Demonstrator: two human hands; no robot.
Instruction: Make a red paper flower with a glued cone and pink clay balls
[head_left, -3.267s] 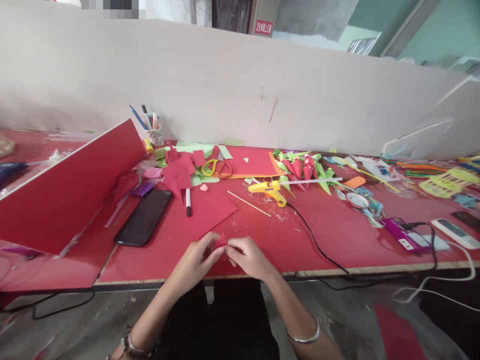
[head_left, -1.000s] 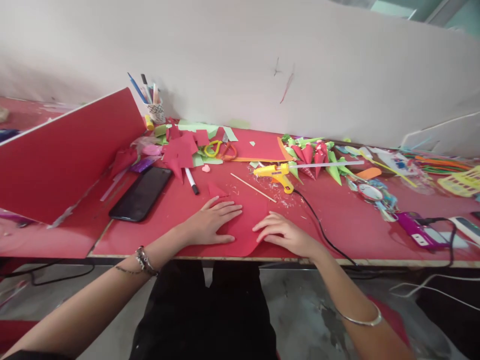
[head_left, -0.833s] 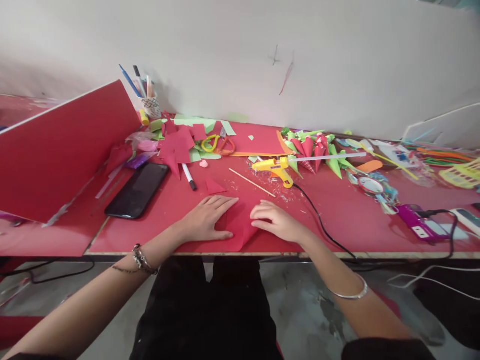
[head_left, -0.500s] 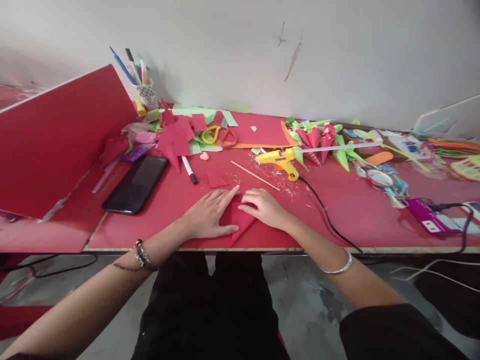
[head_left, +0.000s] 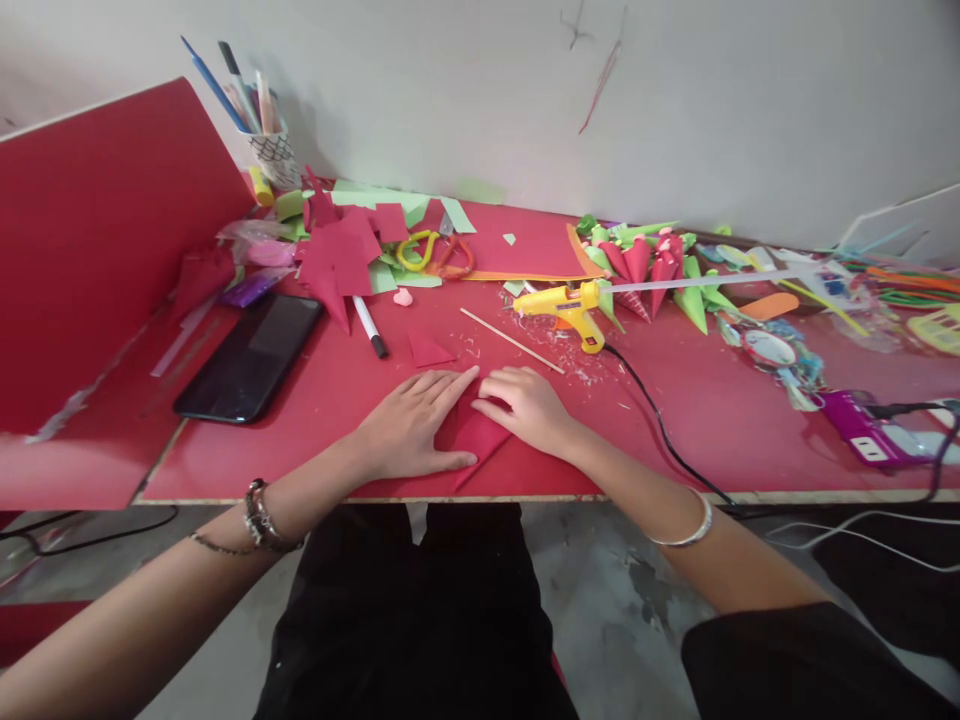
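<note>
A sheet of red paper [head_left: 478, 438] with a folded flap lies on the red table near its front edge, partly hidden under my hands. My left hand [head_left: 409, 425] rests flat on the paper's left side, fingers stretched and thumb spread. On the other side, my right hand [head_left: 525, 405] is closed, with thumb and fingertips pinching the paper's upper edge. Just beyond the hands are a small red paper piece [head_left: 430, 347] and a thin wooden stick [head_left: 511, 340]. To the right of the stick is a yellow glue gun [head_left: 566, 310] with a long glue stick in it.
A black phone [head_left: 251, 358] and a white marker [head_left: 369, 325] lie at left, near piled red paper cutouts [head_left: 341, 250] and scissors [head_left: 454, 258]. Red and green paper cones [head_left: 660, 268] lie at the back right. A purple power strip [head_left: 870, 430] is at far right. The glue gun's cord [head_left: 660, 430] crosses the table edge.
The camera view has tipped and shifted slightly, so the table items appear displaced. My hands keep nearly the same pose on the red paper.
</note>
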